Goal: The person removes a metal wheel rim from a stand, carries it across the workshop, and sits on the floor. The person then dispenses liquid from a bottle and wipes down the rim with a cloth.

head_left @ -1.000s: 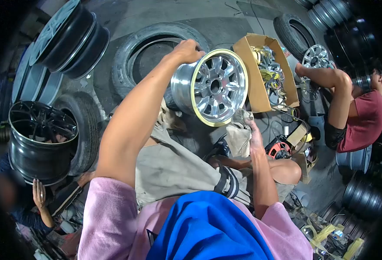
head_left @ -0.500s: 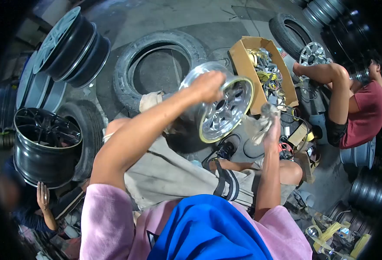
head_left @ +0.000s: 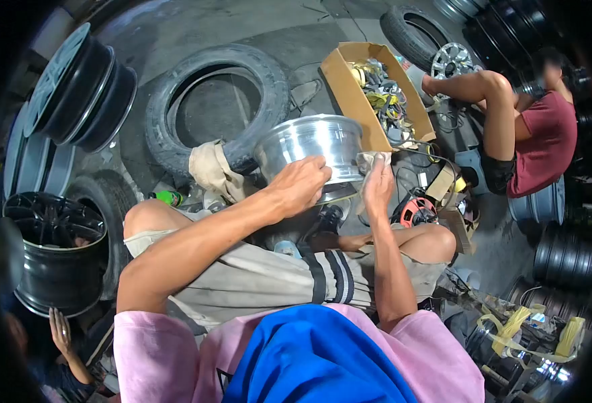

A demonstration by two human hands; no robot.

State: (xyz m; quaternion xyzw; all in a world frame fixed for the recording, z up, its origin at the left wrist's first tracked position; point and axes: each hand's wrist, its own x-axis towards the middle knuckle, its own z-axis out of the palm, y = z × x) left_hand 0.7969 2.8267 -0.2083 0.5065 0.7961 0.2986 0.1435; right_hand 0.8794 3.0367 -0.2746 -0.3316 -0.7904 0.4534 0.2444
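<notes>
Scuffed grey floor [head_left: 242, 30] spreads beneath a ribbed rubber tyre [head_left: 160, 121]. Near it, before my lap [head_left: 252, 272], is the polished metal wheel [head_left: 296, 141], smooth and drum-shaped. My left hand [head_left: 301, 185] lies bent-fingered against it, whether gripping I can't tell; my right hand [head_left: 378, 188] clutches a crumpled, pale cloth [head_left: 370, 158] at its edge.

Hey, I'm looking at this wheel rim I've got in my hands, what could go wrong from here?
The wheel rim looks smooth and shiny, so it might slip from the left hand and perhaps hit the dark shoe close below it.

The cardboard box stands just beyond the rim, so a wide turn could knock it.

The cloth in the right hand hangs loose and might catch on the rim's edge.
</notes>
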